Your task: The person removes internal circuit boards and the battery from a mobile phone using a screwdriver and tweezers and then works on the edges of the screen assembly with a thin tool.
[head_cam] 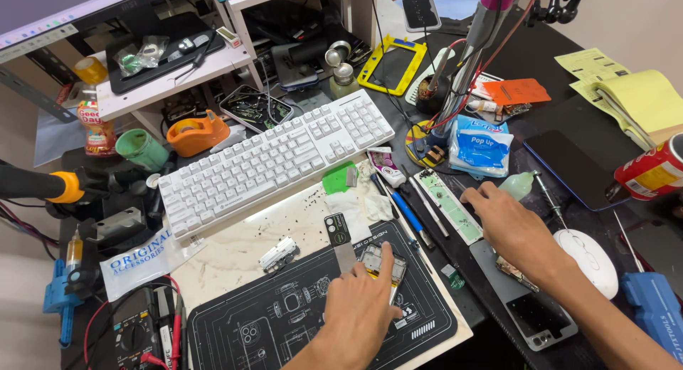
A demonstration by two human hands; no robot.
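An opened phone, its back off and yellow and metallic innards showing, lies flat on a black printed mat, partly covered by the left hand's fingers, while a grey strip of phone parts lies on the dark counter under the right hand.

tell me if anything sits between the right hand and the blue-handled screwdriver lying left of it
Nothing visible blocks it. The right hand rests on the black desk; only a narrow green-and-white strip and a thin metal tool lie flat between it and the blue-handled screwdriver.
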